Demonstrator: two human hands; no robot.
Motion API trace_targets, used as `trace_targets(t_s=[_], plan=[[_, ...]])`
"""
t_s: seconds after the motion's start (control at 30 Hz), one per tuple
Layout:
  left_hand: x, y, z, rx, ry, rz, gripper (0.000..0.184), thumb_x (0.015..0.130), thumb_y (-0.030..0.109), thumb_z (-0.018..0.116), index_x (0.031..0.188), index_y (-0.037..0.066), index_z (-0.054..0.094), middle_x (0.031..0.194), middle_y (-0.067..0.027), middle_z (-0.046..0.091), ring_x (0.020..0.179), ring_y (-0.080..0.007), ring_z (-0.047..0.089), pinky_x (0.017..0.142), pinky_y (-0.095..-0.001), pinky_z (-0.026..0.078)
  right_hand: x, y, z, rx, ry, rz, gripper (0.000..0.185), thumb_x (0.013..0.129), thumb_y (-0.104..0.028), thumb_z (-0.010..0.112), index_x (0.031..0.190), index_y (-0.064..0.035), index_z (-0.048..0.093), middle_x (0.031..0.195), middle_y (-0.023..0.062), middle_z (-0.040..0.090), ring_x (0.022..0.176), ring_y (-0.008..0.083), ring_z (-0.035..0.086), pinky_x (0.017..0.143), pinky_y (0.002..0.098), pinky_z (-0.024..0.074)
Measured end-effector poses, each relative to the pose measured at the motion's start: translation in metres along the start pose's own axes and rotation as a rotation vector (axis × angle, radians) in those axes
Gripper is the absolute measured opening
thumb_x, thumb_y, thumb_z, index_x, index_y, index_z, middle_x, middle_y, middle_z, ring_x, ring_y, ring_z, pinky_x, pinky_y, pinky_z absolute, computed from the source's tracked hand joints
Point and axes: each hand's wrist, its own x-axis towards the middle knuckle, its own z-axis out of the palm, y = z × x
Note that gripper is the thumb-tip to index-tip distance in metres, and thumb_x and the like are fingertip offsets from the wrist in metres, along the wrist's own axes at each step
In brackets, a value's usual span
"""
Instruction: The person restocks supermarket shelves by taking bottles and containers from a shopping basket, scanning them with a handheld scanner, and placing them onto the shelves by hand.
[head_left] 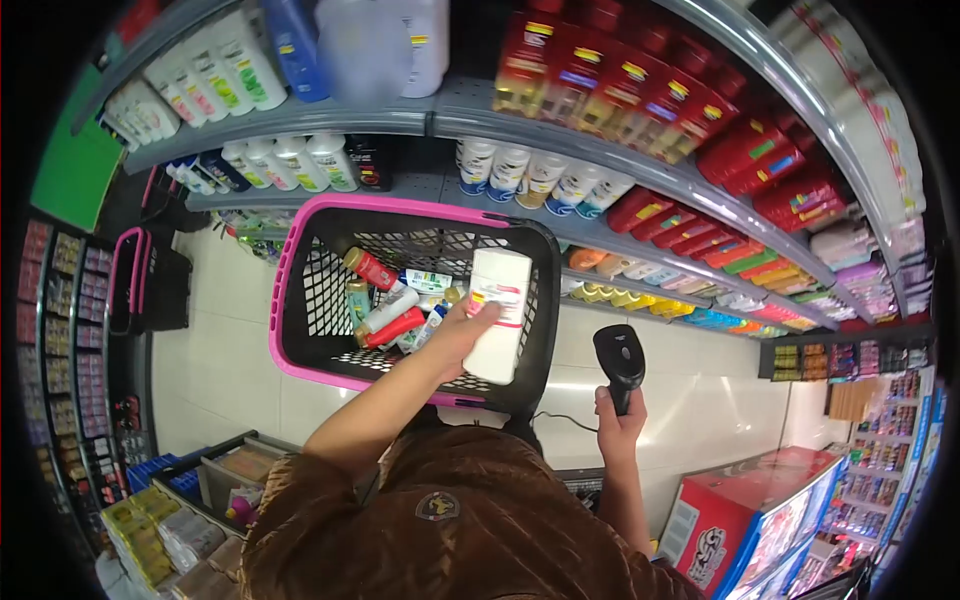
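My left hand (463,335) is closed on a white bottle (497,352) with a pink and yellow label, held over the right part of a black basket with a pink rim (290,290). Inside the basket lie several bottles and tubes, among them a red bottle (370,268) and a white one (388,312). To the right of the basket, my right hand (620,418) grips a black handheld scanner (620,357) by its handle, with its head pointing up and away from me.
Shelves (430,118) of white, red and blue bottles run across the top and right. Another black basket (160,285) stands at the left. A red and blue box (745,510) is at the lower right, and packaged goods (165,530) are at the lower left.
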Motion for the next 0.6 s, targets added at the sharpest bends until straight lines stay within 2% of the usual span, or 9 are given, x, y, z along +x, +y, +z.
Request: trace_targets(t_s=[0.03, 0.07, 0.13, 0.17, 0.23, 0.3, 0.43, 0.5, 0.6], plan=[[-0.001, 0.000, 0.009, -0.088, -0.150, -0.023, 0.075, 0.097, 0.061, 0.054, 0.148, 0.008, 0.040, 0.087, -0.0072, 0.063, 0.067, -0.0182, 0.063, 0.060, -0.0331, 0.055, -0.003, -0.003, -0.010, 0.018, -0.013, -0.003, 0.015, 0.093, -0.009, 0.065, 0.105, -0.0007, 0.061, 0.079, 0.0010, 0.061, 0.067, 0.0074, 0.055, 0.061, 0.0233, 0.0452], [-0.004, -0.002, 0.023, -0.387, -0.295, -0.100, 0.087, 0.094, 0.074, 0.044, 0.156, 0.015, 0.031, 0.073, -0.0029, 0.048, 0.055, -0.0150, 0.050, 0.050, -0.0303, 0.043, -0.006, -0.006, -0.019, 0.038, -0.010, 0.003, 0.015, 0.093, -0.009, 0.065, 0.105, -0.0007, 0.061, 0.079, 0.0010, 0.061, 0.067, 0.0074, 0.055, 0.061, 0.0233, 0.0452], [0.002, -0.005, 0.048, -0.631, -0.625, -0.115, 0.091, 0.093, 0.076, 0.043, 0.161, 0.019, 0.021, 0.078, -0.0054, 0.048, 0.054, -0.0167, 0.048, 0.048, -0.0318, 0.041, -0.004, -0.015, -0.040, 0.162, -0.085, -0.027, 0.014, 0.092, -0.007, 0.065, 0.103, -0.0008, 0.062, 0.082, 0.0012, 0.062, 0.069, 0.0067, 0.055, 0.062, 0.0225, 0.0450], [0.002, -0.007, 0.060, -0.611, -0.620, -0.102, 0.091, 0.093, 0.076, 0.043, 0.161, 0.019, 0.021, 0.078, -0.0054, 0.048, 0.054, -0.0167, 0.048, 0.048, -0.0318, 0.041, -0.003, -0.017, -0.053, 0.191, -0.158, -0.045, 0.029, 0.086, -0.006, 0.071, 0.113, 0.0010, 0.063, 0.084, -0.0009, 0.061, 0.074, 0.0072, 0.054, 0.067, 0.0238, 0.0451], [0.003, -0.013, 0.085, -0.779, -0.712, -0.259, 0.098, 0.089, 0.077, 0.050, 0.162, 0.022, 0.015, 0.086, -0.0088, 0.050, 0.054, -0.0181, 0.048, 0.049, -0.0336, 0.043, 0.005, -0.035, -0.075, 0.193, -0.278, -0.174, 0.033, 0.083, -0.007, 0.073, 0.114, 0.0022, 0.062, 0.087, 0.0022, 0.064, 0.076, 0.0092, 0.057, 0.070, 0.0252, 0.0471], [0.004, -0.020, 0.109, -0.728, -0.730, -0.263, 0.103, 0.085, 0.080, 0.052, 0.162, 0.022, 0.015, 0.089, -0.0108, 0.049, 0.055, -0.0190, 0.046, 0.050, -0.0329, 0.043, 0.014, -0.055, -0.097, 0.156, -0.457, -0.321, 0.047, 0.078, -0.014, 0.079, 0.116, 0.0055, 0.061, 0.097, 0.0126, 0.071, 0.083, 0.0180, 0.067, 0.078, 0.0306, 0.0522], [0.013, -0.051, 0.139, -0.637, -0.806, -0.294, 0.117, 0.076, 0.086, 0.057, 0.163, 0.024, 0.008, 0.099, -0.0160, 0.051, 0.055, -0.0216, 0.046, 0.045, -0.0320, 0.042, 0.028, -0.064, -0.128, 0.138, -0.611, -0.587, 0.051, 0.080, -0.016, 0.080, 0.120, 0.0063, 0.060, 0.099, 0.0176, 0.072, 0.086, 0.0271, 0.072, 0.077, 0.0342, 0.0549], [0.013, -0.066, 0.155, -0.595, -0.855, -0.285, 0.118, 0.076, 0.087, 0.056, 0.163, 0.024, 0.006, 0.106, -0.0186, 0.054, 0.054, -0.0218, 0.047, 0.042, -0.0318, 0.041, 0.031, -0.069, -0.141, 0.106, -0.615, -0.581, 0.050, 0.080, -0.016, 0.079, 0.121, 0.0062, 0.060, 0.099, 0.0174, 0.072, 0.085, 0.0269, 0.072, 0.077, 0.0341, 0.0549], [0.004, -0.084, 0.185, -0.676, -0.756, -0.305, 0.134, 0.069, 0.091, 0.057, 0.162, 0.013, -0.001, 0.125, -0.0258, 0.059, 0.053, -0.0242, 0.056, 0.038, -0.0327, 0.044, 0.031, -0.075, -0.159, 0.077, -0.646, -0.538, 0.046, 0.083, -0.018, 0.076, 0.119, 0.0056, 0.060, 0.095, 0.0168, 0.072, 0.083, 0.0273, 0.073, 0.075, 0.0342, 0.0550]])
